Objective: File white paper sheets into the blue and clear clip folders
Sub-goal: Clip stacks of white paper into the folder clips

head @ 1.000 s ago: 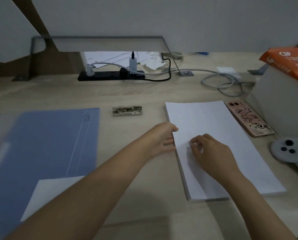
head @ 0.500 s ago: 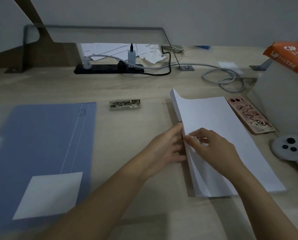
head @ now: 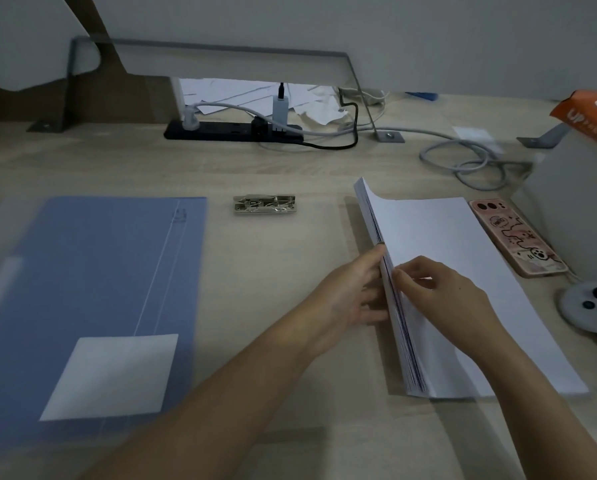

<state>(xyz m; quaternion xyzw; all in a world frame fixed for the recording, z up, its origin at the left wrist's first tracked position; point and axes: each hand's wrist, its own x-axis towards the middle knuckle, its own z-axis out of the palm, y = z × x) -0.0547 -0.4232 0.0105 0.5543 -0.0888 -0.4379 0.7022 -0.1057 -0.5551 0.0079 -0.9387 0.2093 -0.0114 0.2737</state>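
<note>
Paper stack (head: 446,271) sits on the right of the tabletop (head: 273,271), its left edge lifted and fanned. Left hand (head: 352,296) is spread flat against that raised edge, fingers slipped under it; right hand (head: 439,296) rests on top, pinching the upper sheets near the edge. Looks like the separating step, peeling off a batch to file. Next it needs a clean split, then a carry left to the blue folder (head: 92,292), which lies flat, well apart. Metal clip (head: 264,204) sits between them, further back.
</note>
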